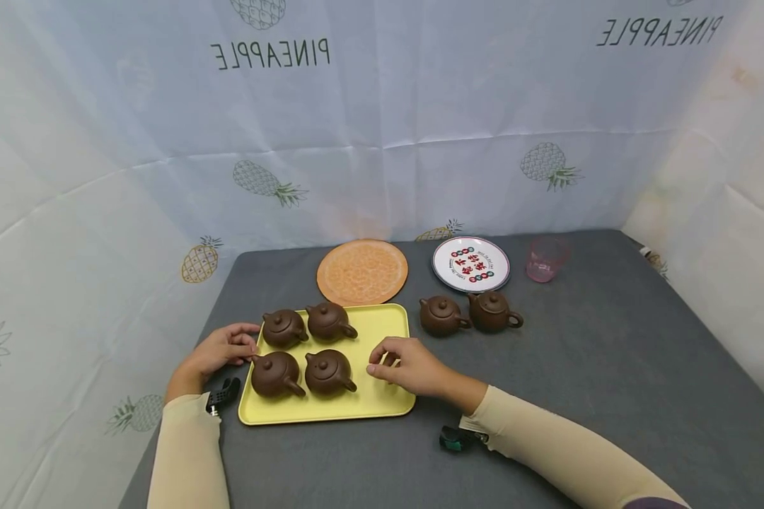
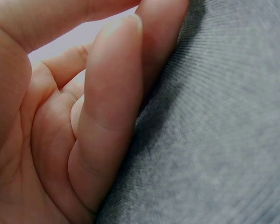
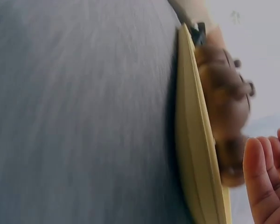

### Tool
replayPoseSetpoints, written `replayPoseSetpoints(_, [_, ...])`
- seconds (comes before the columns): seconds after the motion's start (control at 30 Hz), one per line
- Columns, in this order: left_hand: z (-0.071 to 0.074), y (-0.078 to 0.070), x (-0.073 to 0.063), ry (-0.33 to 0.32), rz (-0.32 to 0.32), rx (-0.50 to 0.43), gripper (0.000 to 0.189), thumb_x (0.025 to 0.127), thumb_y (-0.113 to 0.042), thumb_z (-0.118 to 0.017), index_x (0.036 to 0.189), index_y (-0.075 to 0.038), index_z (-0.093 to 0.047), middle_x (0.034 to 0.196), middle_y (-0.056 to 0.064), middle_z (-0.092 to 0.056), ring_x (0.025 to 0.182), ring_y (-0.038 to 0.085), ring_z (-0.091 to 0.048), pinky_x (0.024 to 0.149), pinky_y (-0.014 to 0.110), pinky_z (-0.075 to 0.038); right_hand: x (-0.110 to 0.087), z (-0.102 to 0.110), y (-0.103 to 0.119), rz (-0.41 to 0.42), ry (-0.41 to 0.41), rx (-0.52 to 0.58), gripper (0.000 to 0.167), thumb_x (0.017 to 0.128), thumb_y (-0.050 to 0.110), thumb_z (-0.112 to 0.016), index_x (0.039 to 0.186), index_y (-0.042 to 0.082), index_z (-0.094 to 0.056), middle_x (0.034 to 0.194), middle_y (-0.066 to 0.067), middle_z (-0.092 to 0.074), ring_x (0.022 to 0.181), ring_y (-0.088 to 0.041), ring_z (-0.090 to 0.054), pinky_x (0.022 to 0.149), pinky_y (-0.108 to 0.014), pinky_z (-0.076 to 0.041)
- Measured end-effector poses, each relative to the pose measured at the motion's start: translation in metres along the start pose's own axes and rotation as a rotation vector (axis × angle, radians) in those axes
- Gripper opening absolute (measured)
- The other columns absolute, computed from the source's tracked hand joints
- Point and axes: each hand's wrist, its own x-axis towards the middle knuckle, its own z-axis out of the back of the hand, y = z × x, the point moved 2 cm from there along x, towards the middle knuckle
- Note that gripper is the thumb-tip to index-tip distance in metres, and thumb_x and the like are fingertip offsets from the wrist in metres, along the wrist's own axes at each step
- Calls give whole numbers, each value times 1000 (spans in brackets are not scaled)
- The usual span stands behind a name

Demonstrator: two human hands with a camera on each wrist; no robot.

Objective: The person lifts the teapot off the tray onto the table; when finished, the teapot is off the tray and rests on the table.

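Nothing is held by the right hand, thumb and fingers apart; two pots are set far-right of it. The left hand is relaxed beside the tray.

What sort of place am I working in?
Probably a makeshift tabletop workspace: pineapple-print curtains hang on three sides of a gray table that holds small teapots.
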Motion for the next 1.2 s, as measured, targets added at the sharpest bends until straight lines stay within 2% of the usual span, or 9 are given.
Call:
replayPoseSetpoints(0.3, [-1,-1,0,5,-2,-14,58,91,-10,-69,137,9,-40,90,6,-67,77,15,-64,65,28,-51,12,-36,5,-126,19,30,19,86,36,-75,88,20,-66,71,5,-64,56,-13,-61,46,-28,-46])
replayPoseSetpoints(0.43, [-1,-1,-1,7,1,-15,57,91,-9,-69,137,9,-40,90,6,-67,77,14,-64,65,28,-51,14,-45,2,-180,27,65,18,85,32,-77,85,17,-67,66,3,-64,54,-16,-62,46,-28,-46])
replayPoseSetpoints(0.67, [-1,-2,-1,0,-3,-7,58,90,-9,-69,137,9,-40,90,7,-67,75,14,-63,65,28,-51,15,-53,2,-200,26,196,13,88,19,-74,84,10,-66,69,-2,-63,56,-17,-62,50,-33,-53])
replayPoseSetpoints(0.87, [-1,-1,0,3,-10,1,59,90,-10,-70,136,10,-40,89,5,-67,75,14,-63,64,28,-51,13,-56,1,-293,-5,326,12,90,13,-71,85,4,-64,75,-10,-64,63,-21,-65,56,-34,-55])
replayPoseSetpoints(1.13, [-1,-4,0,4,-13,-8,59,90,-8,-69,137,11,-39,90,8,-66,75,14,-63,64,28,-51,11,-50,-1,-237,-84,296,12,90,12,-69,83,4,-63,76,-5,-67,71,-21,-69,63,-32,-54])
replayPoseSetpoints(1.2, [-1,-4,0,3,-8,-7,59,90,-7,-69,137,11,-39,90,9,-66,75,13,-63,64,28,-51,10,-46,3,-227,-87,313,11,91,10,-67,84,2,-63,78,-10,-68,73,-27,-69,65,-36,-55])
